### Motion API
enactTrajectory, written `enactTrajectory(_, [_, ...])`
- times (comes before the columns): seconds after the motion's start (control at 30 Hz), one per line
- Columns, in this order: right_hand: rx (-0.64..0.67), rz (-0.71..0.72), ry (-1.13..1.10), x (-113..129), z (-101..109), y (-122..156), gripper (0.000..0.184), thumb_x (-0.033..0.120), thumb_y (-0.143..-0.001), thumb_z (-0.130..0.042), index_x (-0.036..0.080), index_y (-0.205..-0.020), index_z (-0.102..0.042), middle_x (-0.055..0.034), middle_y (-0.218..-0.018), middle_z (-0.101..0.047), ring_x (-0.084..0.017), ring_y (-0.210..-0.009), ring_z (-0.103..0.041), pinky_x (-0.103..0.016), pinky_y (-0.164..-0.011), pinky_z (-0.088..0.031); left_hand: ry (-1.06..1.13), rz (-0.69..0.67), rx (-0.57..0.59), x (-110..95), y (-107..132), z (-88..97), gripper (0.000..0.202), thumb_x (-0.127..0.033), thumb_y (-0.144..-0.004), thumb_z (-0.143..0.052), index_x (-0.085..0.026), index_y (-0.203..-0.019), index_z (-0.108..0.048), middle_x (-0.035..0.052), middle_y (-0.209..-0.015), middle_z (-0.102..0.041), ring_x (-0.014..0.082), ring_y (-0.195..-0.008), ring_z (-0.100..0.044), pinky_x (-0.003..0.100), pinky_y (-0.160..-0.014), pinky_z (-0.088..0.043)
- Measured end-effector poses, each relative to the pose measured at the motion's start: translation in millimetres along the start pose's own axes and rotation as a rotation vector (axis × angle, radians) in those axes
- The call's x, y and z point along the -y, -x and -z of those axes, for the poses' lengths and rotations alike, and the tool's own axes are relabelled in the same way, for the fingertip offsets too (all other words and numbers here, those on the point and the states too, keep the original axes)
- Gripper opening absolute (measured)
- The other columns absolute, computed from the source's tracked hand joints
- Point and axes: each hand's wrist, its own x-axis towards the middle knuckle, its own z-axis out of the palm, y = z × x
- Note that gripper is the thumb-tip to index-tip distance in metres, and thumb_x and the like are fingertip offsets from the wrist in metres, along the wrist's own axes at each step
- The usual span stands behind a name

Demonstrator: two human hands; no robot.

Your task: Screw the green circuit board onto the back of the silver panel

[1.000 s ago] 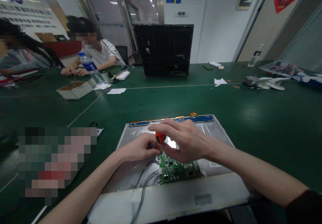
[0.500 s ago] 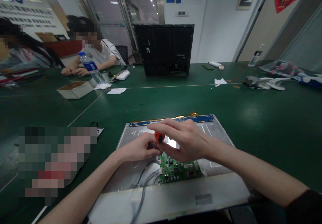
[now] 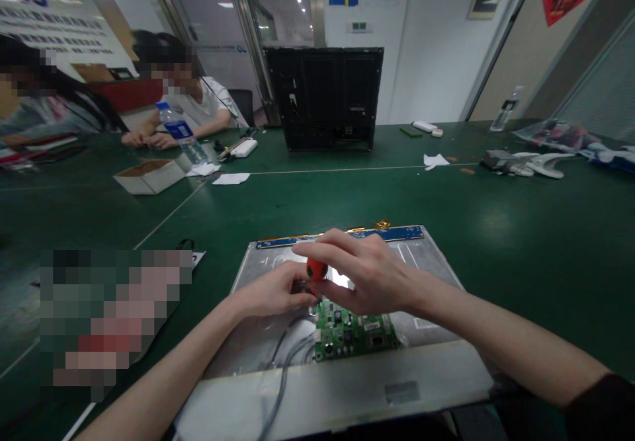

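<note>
The metal panel (image 3: 431,262) lies under both wrists, with the green circuit board (image 3: 353,336) just below the fingertips. The right hand (image 3: 370,276) arches over and clasps the orange screwdriver handle (image 3: 316,268). The left hand (image 3: 268,293) has its fingers bunched at the shaft; I cannot tell whether they grip it.

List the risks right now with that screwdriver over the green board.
1. The right hand grips the orange-handled screwdriver just above the green circuit board; a slip could gouge its components.
2. The left hand has its fingertips close to the tool's lower end, so a slip might jab them.
3. The grey cables run loose off the board's left side and might snag on a forearm.
</note>
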Motion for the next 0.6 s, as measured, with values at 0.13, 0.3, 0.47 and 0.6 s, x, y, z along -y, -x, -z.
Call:
enactTrajectory(0.13, [-0.018,0.018,0.016,-1.0,-1.4,0.2,0.034,0.029,-0.093,-0.052,0.018,-0.125,-0.048,-0.0031,-0.102,-0.062,-0.01,-0.075,-0.057,-0.022,-0.051,-0.039,-0.015,0.012,-0.017,2.2,1.0,-1.0,0.014,-0.029,-0.077,-0.058,-0.015,-0.08,-0.06,0.0001,-0.077,-0.059,0.0184,-0.074,-0.056,0.028,-0.066,-0.044])
enactTrajectory(0.3, [0.0,0.014,-0.01,-0.7,-0.1,-0.6,0.035,0.028,-0.092,-0.053,0.019,-0.125,-0.049,-0.0043,-0.108,-0.063,-0.011,-0.081,-0.06,-0.023,-0.055,-0.042,-0.046,0.006,-0.015,3.2,-0.3,-0.9,0.019,-0.035,-0.076,-0.06,-0.015,-0.078,-0.06,0.0013,-0.077,-0.06,0.0191,-0.074,-0.057,0.027,-0.064,-0.044])
enactTrajectory(0.47, [0.026,0.01,-0.043,1.9,1.9,-1.1,0.044,0.019,-0.089,-0.049,0.011,-0.131,-0.043,-0.0093,-0.122,-0.062,-0.013,-0.097,-0.061,-0.022,-0.06,-0.046,-0.024,-0.038,-0.026,1.3,-0.8,-1.6,0.018,-0.032,-0.078,-0.058,-0.015,-0.081,-0.061,0.0032,-0.08,-0.064,0.0199,-0.076,-0.058,0.028,-0.068,-0.046])
enactTrajectory(0.6, [0.036,0.009,-0.029,2.5,2.4,-1.0,0.044,0.017,-0.089,-0.048,0.011,-0.132,-0.042,-0.0087,-0.119,-0.062,-0.012,-0.095,-0.06,-0.022,-0.059,-0.045,0.01,-0.042,0.004,-1.2,-2.1,0.7,0.017,-0.031,-0.077,-0.059,-0.015,-0.082,-0.062,0.0027,-0.079,-0.065,0.019,-0.073,-0.058,0.028,-0.066,-0.046])
